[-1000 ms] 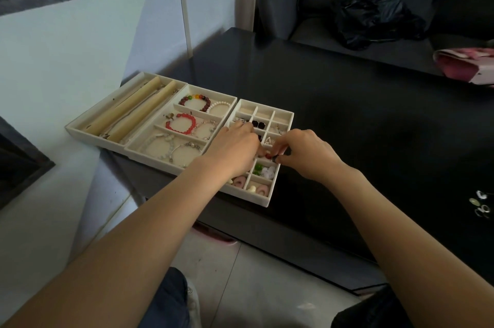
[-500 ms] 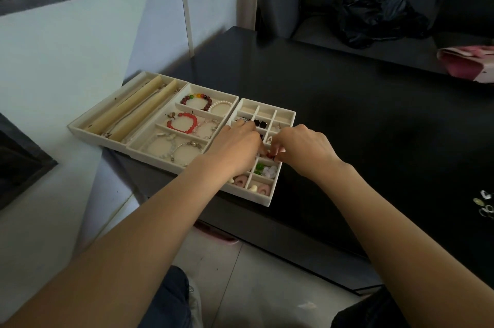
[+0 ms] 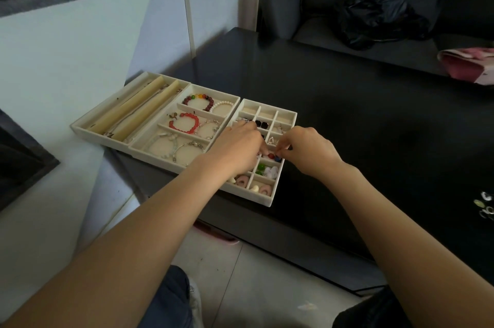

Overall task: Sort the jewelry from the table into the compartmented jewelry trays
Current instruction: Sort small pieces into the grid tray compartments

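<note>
Trays: three cream jewelry trays side by side at the black table's (image 3: 374, 119) left edge: roll tray (image 3: 88, 124), bracelet tray (image 3: 235, 99), small-compartment tray (image 3: 267, 200).
Bracelets: at least four; one multicoloured bead bracelet (image 3: 198, 100), one red bracelet (image 3: 184, 124).
Small red and blue piece (image 3: 274, 157): in a middle compartment, between both hands.
Left hand (image 3: 235, 148): fingers curled over the compartments; grasp cannot be told.
Right hand (image 3: 307, 149): fingertips pinching at the small piece.
Loose jewelry (image 3: 485, 206): a few pieces, far right on the table.

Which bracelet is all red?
The red bracelet in the middle tray's second compartment from the far end. The multicoloured bracelet behind it mixes dark red, green and yellow beads; the pearl bracelet is white.
</note>
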